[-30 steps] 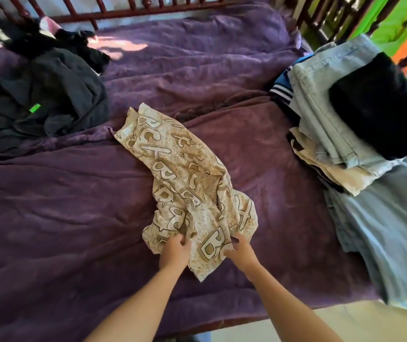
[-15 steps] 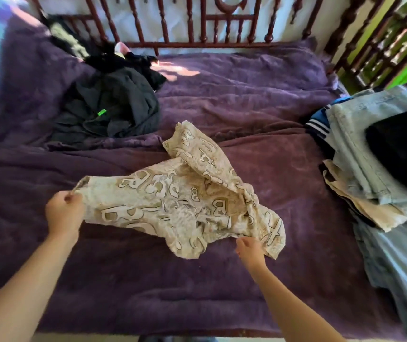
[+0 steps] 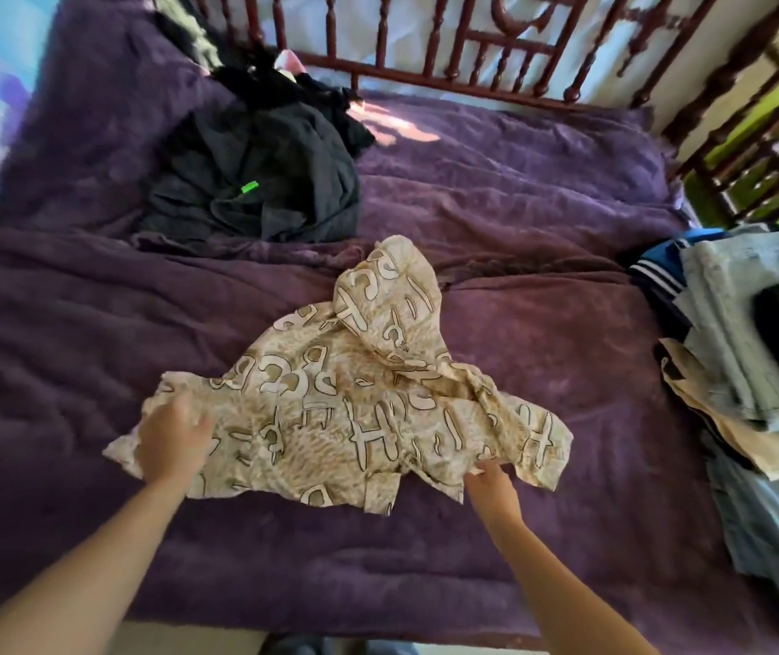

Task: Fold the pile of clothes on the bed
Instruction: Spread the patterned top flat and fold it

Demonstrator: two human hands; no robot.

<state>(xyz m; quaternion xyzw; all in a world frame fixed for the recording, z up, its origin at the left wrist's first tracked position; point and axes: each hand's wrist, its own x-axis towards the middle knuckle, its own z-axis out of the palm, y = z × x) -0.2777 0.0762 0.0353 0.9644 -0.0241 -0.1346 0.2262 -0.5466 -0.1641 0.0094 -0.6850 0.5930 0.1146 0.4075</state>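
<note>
Head view: fingers [image 3: 485, 467] of right hand [image 3: 491, 489] pinch crumpled letter-printed beige shirt [image 3: 354, 408]; left hand [image 3: 174, 437] blurred, unclear.

This is a bedroom in a home. A bed [image 3: 567, 536] under a purple blanket [image 3: 496, 191] fills the view, with turned dark-wood rails [image 3: 430, 35] along its far side and right end. Clothes lie on it: a dark heap [image 3: 274, 182], a patterned shirt [image 3: 354, 408] and folded jeans [image 3: 727, 333] stacked at the right.
</note>
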